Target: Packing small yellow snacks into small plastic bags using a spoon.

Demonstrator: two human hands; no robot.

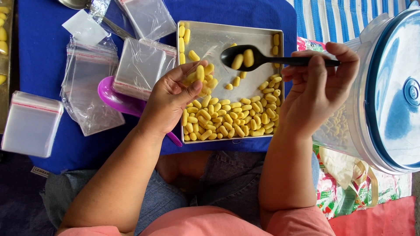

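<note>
Black spoon [262,59] pinched in right hand [317,89] fingers carries two yellow pieces; left hand [168,100] fingers clamp a clear bag [201,81], its outline hard to make out over the tray [218,37]

Bright, even daylight; soft shadows, sharp.

Under our hands we see a blue cloth [48,26] carrying the metal tray [210,32] of yellow pieces beneath the spoon grip, with stacks of clear bags [140,65] and a purple scoop [114,98] left of it.
</note>
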